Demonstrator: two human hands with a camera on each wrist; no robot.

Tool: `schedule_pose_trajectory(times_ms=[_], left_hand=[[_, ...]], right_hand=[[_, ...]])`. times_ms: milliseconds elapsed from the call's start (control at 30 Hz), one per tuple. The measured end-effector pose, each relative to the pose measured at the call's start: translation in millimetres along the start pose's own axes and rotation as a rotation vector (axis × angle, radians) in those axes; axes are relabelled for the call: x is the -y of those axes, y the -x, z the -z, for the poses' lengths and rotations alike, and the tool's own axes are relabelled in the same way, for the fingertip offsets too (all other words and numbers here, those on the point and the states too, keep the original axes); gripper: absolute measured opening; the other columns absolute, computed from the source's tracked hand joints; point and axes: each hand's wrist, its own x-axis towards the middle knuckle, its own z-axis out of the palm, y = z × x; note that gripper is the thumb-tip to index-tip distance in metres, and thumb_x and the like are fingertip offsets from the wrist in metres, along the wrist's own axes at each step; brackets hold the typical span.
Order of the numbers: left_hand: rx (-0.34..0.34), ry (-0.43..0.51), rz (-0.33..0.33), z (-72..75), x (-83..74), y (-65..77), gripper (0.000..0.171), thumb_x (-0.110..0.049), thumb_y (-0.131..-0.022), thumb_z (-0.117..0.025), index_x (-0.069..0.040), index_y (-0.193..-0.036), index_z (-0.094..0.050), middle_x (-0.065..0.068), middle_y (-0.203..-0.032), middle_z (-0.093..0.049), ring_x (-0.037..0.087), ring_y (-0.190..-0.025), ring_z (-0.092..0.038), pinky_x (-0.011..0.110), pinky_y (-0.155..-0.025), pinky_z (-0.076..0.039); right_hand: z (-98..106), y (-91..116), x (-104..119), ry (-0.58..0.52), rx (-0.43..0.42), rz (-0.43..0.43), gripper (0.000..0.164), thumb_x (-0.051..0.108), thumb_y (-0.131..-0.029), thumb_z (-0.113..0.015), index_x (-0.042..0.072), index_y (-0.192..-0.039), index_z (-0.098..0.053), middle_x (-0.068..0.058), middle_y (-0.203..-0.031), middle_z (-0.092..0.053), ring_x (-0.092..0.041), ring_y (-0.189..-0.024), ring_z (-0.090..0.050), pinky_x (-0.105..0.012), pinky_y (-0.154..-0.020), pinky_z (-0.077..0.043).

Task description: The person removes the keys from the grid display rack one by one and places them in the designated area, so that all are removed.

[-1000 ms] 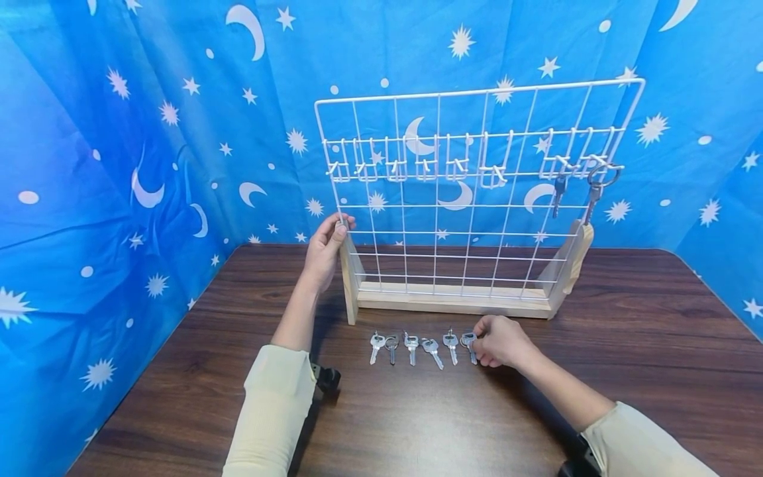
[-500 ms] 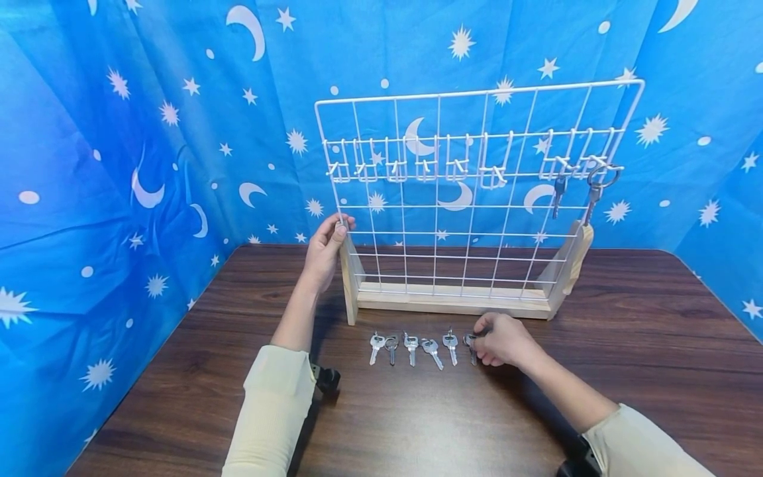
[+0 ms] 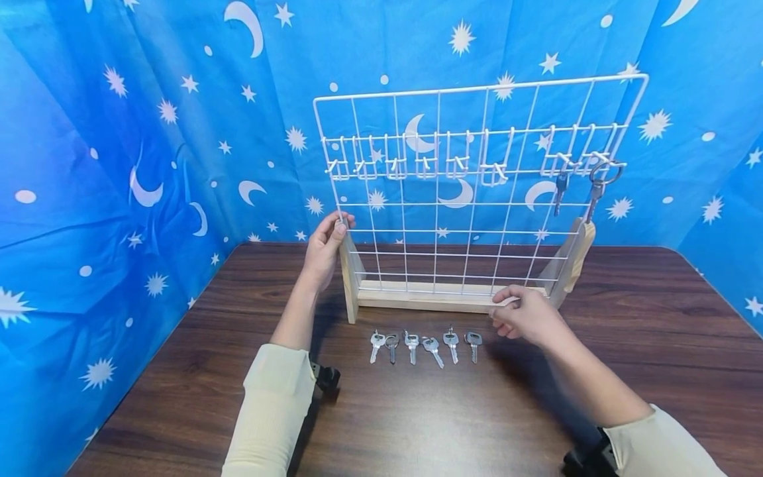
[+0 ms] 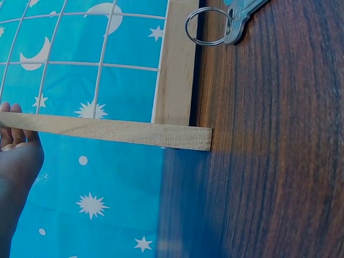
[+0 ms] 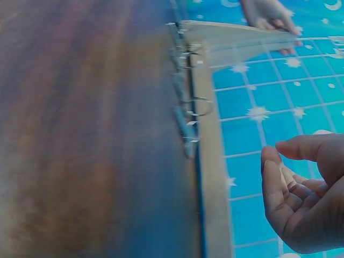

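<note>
While left hand (image 3: 322,250) grips rack (image 3: 473,205) | right hand (image 3: 526,317) hovers near keys (image 3: 412,340)

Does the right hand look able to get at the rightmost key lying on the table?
Probably yes: the right hand hovers near that key, apparently empty, and nothing visible blocks the space between them.

I saw creased blue cloth (image 3: 197,142) hanging from nine o'clock round past twelve to three, printed with a white crescent (image 3: 255,30) at eleven and a spiky white star (image 3: 461,38) at one. Toward six, light glared off the dark, wood-grained tabletop (image 3: 411,424).
</note>
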Motion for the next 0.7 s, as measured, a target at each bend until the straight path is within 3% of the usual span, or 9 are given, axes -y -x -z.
schedule_pose_trajectory(times_ms=[100,433,567,700], left_hand=[[-0.005,0.003,0.001,-0.4,-0.5,0.0,0.025,-0.011,-0.096,-0.049,0.002,-0.118,-0.050,0.029,-0.123,-0.048,0.026,-0.114,-0.050,0.035,-0.103,-0.034],[-0.001,0.020,-0.011,-0.5,0.5,-0.5,0.029,-0.009,-0.096,-0.048,0.008,-0.119,-0.046,0.003,-0.111,-0.059,0.041,-0.119,-0.042,0.035,-0.102,-0.034],[0.003,0.037,-0.019,-0.4,1.0,-0.9,0.024,-0.011,-0.095,-0.050,0.003,-0.116,-0.050,-0.002,-0.106,-0.061,0.045,-0.120,-0.039,0.035,-0.102,-0.034],[0.001,0.045,-0.025,-0.4,1.0,-0.5,0.024,-0.015,-0.094,-0.053,-0.002,-0.114,-0.052,0.010,-0.111,-0.059,0.045,-0.119,-0.040,0.035,-0.102,-0.034]], right_hand=[[10,2,8,-0.004,-0.030,0.014,0.027,0.002,-0.087,-0.057,-0.013,-0.107,-0.047,-0.015,-0.071,-0.065,-0.019,-0.057,-0.063,-0.035,-0.055,-0.055],[40,12,30,0.100,-0.185,0.092,0.032,0.015,-0.091,-0.057,-0.009,-0.111,-0.050,-0.017,-0.080,-0.067,-0.017,-0.063,-0.065,-0.026,-0.057,-0.055],[45,16,37,0.178,-0.333,0.147,0.031,0.022,-0.091,-0.058,-0.002,-0.110,-0.055,-0.012,-0.077,-0.068,-0.008,-0.062,-0.063,-0.019,-0.056,-0.050],[45,17,44,0.228,-0.557,0.253,0.025,0.021,-0.089,-0.062,0.002,-0.106,-0.061,-0.007,-0.075,-0.068,0.005,-0.058,-0.057,-0.015,-0.052,-0.041]])
